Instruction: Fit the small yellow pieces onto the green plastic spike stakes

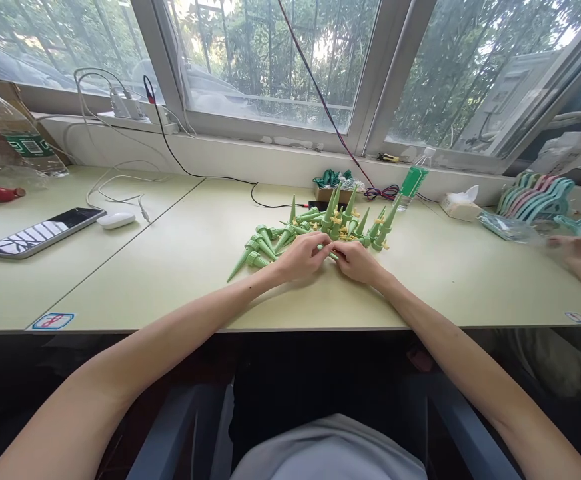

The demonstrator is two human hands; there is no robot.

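Note:
A heap of green cone-shaped plastic spikes (pixel 315 227), some with small yellow parts, lies on the pale green table (pixel 180 267). My left hand (pixel 301 257) and my right hand (pixel 356 261) rest together at the heap's near edge. Both hands have their fingers curled and pinch the same small green spike piece (pixel 331 252) between them. Most of that piece is hidden by my fingers.
A phone (pixel 40 231), a white mouse (pixel 115 220) and cables lie at the left, with a water bottle (pixel 18 133) behind. A green bottle (pixel 413 180), tissues (pixel 460 203) and pastel hangers (pixel 535 193) stand at the right, where another person's hand (pixel 573 248) rests.

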